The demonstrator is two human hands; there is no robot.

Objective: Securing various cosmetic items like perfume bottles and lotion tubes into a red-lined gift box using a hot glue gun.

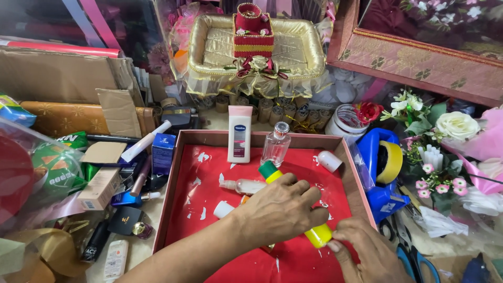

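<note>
My right hand (361, 251) sits at the near edge of the shallow cardboard tray with the red lining (181, 173), fingertips pinched on the bottom end of a yellow cylindrical plastic bottle with a green cap (293, 207). My left hand (277, 209) lies over the middle of that same bottle, fingers curled down around it — both hands hold it. The bottle rests slantwise on the red lining, cap toward the tray's centre, base toward the near right corner.

Beside my left hand, toward the tray's centre, a small clear bottle with pale contents (246, 185) lies on its side; a small white cap-shaped piece (223, 209) lies nearer the left wall. White scraps are stuck here and there on the lining.

At the far edge of the tray a white and pink lotion tube (239, 133) stands upright on its cap, and just right of it stands a clear glass bottle with a clear stopper (276, 144). A white rounded container (329, 161) lies toward the far right corner.

Outside the right wall: a blue tape dispenser holding a yellow roll (380, 167), with blue-handled scissors (414, 257) nearer me. Outside the left wall — a dark blue small carton (163, 152) among mixed cosmetics and boxes.

Farthest back, a gold satin cushioned tray with a red and gold box on it (209, 50).
</note>
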